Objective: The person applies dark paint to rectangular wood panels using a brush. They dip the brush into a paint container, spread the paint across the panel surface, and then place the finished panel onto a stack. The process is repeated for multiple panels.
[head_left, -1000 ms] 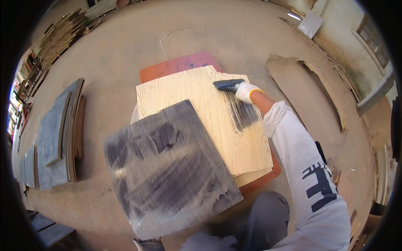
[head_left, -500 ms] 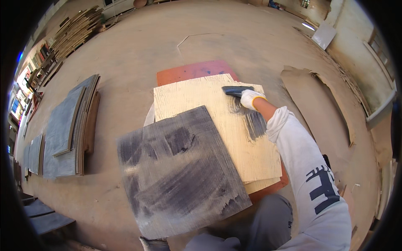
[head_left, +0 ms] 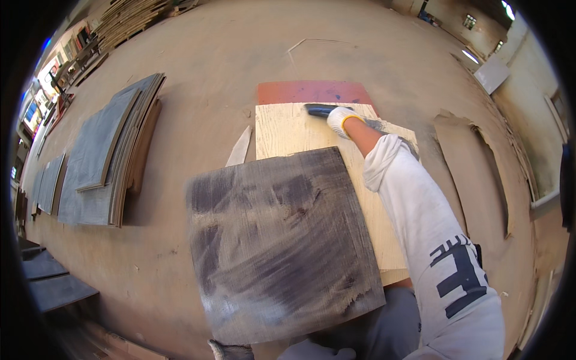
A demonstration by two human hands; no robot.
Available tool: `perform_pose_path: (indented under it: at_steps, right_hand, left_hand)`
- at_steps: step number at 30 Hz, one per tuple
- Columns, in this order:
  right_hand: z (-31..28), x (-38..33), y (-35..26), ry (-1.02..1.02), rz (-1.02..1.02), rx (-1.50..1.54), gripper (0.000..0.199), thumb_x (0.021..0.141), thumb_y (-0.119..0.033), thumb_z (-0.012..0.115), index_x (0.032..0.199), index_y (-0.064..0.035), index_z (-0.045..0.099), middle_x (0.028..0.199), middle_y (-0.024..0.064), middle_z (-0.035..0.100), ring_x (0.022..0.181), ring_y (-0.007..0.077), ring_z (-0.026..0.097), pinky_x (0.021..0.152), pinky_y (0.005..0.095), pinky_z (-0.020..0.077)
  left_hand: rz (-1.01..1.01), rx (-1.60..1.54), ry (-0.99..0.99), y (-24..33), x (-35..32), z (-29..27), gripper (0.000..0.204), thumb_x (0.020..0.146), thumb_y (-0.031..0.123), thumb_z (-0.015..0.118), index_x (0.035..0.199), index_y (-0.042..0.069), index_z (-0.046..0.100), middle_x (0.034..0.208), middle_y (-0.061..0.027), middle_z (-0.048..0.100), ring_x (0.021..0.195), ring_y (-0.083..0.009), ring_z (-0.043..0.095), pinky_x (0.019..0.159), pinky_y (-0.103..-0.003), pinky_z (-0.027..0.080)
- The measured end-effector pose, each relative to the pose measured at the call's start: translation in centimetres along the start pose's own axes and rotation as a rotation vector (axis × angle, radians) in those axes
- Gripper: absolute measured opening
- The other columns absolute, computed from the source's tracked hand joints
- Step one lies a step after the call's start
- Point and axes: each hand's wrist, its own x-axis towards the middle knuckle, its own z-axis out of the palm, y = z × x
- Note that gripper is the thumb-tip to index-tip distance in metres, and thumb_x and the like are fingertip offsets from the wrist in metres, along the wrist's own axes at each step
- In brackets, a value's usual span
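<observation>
The gloved right hand is clenched on a dark scraper at the far edge of the pale, grainy plywood sheet; nearer lies a dark-smeared square sheet.

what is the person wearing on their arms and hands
The right hand wears a white knit glove with a yellow cuff band. The right sleeve is white, pushed up at the forearm, with a dark printed marking near the shoulder. The left hand shows only a greyish glove edge.

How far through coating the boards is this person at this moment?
Done: a dark-coated board is held up near the camera by the left hand, and coated sheets lie stacked to the left. In hand: the right hand holds a brush on the pale board. Left: that board is mostly bare.
</observation>
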Motion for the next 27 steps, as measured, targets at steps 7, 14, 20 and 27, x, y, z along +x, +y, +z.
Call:
perform_pose_path:
  at_steps: [7,14,20,27]
  right_hand:
    - [-1.8,1.6,-4.1,-0.051,0.111,0.015,0.037,0.073,0.003,0.079,0.109,0.0010,0.083,0.119,0.0241,0.079,0.110,0.0381,0.078,0.095,0.0446,0.0618]
    - [-2.2,1.4,-3.7,-0.025,0.121,0.066,0.034,0.070,0.005,0.081,0.104,0.0026,0.083,0.108,0.0259,0.079,0.100,0.0366,0.080,0.087,0.0426,0.0634]
    - [-4.2,-0.6,0.9,-0.214,-0.184,-0.244,0.027,0.087,-0.011,0.064,0.103,0.0028,0.082,0.097,0.0251,0.079,0.086,0.0333,0.079,0.075,0.0463,0.0597]
    - [-2.6,-1.2,-1.8,-0.093,0.189,0.328,0.045,0.096,-0.020,0.059,0.132,0.0032,0.073,0.143,0.0234,0.070,0.133,0.0429,0.067,0.110,0.0554,0.0514]
  left_hand:
    - [0.191,0.233,0.232,-0.9,-0.7,5.6,0.077,0.108,0.054,0.060,0.162,0.002,0.044,0.167,-0.0147,0.049,0.154,-0.0337,0.045,0.130,-0.050,0.031]
    - [0.169,0.248,0.231,-0.8,-0.8,5.5,0.077,0.109,0.054,0.058,0.164,0.002,0.042,0.168,-0.0149,0.047,0.156,-0.0348,0.042,0.131,-0.051,0.028]
    - [0.172,0.222,0.242,-0.5,-1.2,4.0,0.077,0.109,0.054,0.057,0.164,0.003,0.042,0.170,-0.0146,0.045,0.156,-0.0349,0.041,0.131,-0.052,0.028]
    - [0.187,0.321,0.175,-1.4,-0.4,5.8,0.084,0.106,0.058,0.060,0.167,0.004,0.039,0.172,-0.0149,0.042,0.158,-0.0351,0.038,0.132,-0.053,0.026]
